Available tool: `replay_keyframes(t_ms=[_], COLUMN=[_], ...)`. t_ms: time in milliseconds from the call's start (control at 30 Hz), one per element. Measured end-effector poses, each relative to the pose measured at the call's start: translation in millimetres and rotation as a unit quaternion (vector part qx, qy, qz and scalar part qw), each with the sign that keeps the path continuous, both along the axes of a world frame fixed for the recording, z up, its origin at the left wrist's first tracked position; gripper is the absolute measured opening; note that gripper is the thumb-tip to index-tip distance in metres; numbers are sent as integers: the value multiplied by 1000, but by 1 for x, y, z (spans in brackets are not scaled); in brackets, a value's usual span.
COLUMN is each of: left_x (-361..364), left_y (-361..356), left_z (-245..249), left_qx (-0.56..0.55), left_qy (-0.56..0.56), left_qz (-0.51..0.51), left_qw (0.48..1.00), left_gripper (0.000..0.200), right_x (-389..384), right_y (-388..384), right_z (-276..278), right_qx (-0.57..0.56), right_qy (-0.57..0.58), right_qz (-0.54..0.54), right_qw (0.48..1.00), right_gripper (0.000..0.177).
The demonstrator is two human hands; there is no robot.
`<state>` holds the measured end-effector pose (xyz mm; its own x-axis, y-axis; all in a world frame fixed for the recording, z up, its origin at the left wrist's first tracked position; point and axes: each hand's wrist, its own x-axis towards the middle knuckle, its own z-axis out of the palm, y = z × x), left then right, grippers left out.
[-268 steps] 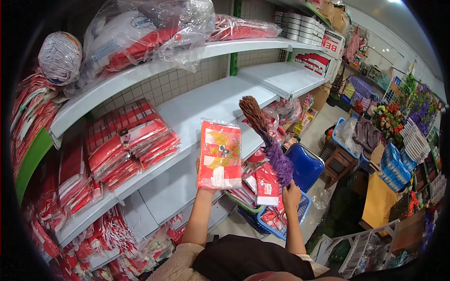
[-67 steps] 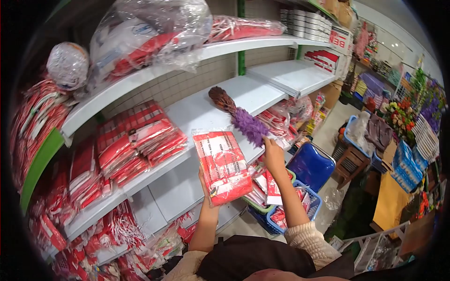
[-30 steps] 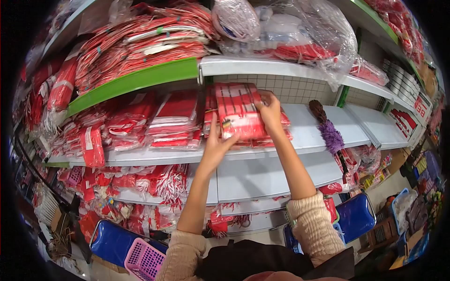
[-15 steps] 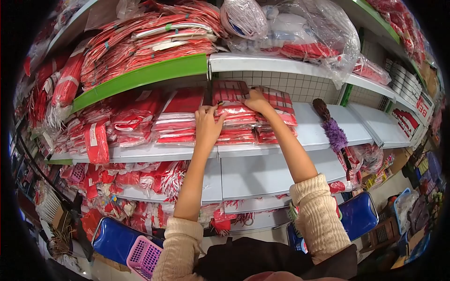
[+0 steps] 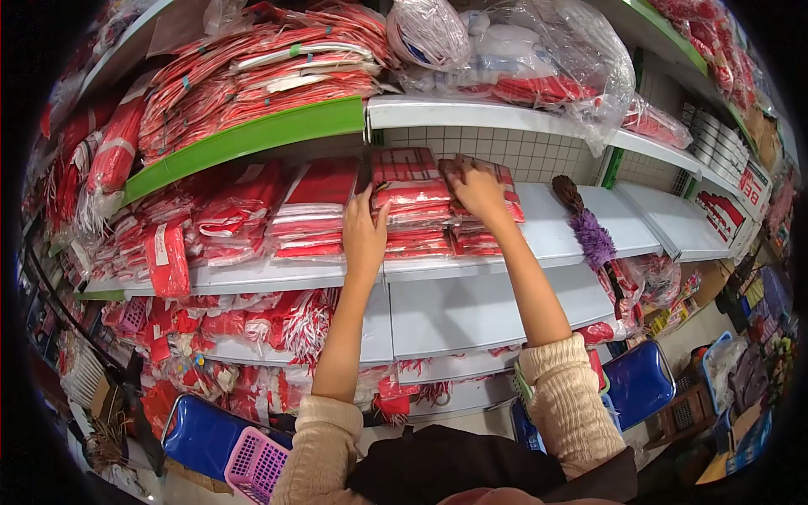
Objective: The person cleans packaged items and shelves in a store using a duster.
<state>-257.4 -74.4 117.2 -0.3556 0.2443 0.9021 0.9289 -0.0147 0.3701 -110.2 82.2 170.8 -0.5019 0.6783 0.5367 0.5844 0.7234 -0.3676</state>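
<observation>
Shifts right hand [image 5: 478, 192] from the left packet stack [image 5: 412, 220] onto the right packet stack [image 5: 477, 240], with bent fingers; cannot tell whether gripping. Holds left hand [image 5: 364, 234] open, with thumb parted, against the left packet stack on the white shelf [image 5: 560, 231].

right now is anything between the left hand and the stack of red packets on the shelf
Nothing visible does: the fingers of the left hand are right at the left edge of the stack of red packets. The feather duster lies off to the right.
</observation>
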Motion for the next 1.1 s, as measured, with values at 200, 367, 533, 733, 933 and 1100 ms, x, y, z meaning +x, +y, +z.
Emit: replay_keyframes(t_ms=[200, 367, 533, 733, 933, 1100], left_x=[8, -1, -1, 64, 158, 232], left_y=[-2, 0, 2, -10, -4, 21], left_z=[6, 2, 0, 2, -29, -75], left_qx=[-73, -87, -115, 21, -30, -125], left_qy=[13, 2, -5, 41, -5, -164], left_qz=[12, -3, -22, -16, -249, -457], left_qw=[997, 996, 993, 999, 968, 865], left_gripper=[33, 28, 26, 29, 31, 31], right_x=[21, 27, 34, 69, 146, 223], right_y=[2, 22, 11, -31, -100, -114], right_z=[-6, -7, -4, -15, -72, -131], right_qx=[-46, -55, 5, 131, 23, -197], right_qy=[-139, -122, -138, 95, 246, 274], right_qz=[-74, 35, 62, 70, 146, 13], right_qw=[987, 990, 988, 984, 958, 941], right_gripper=[54, 57, 58, 35, 28, 29])
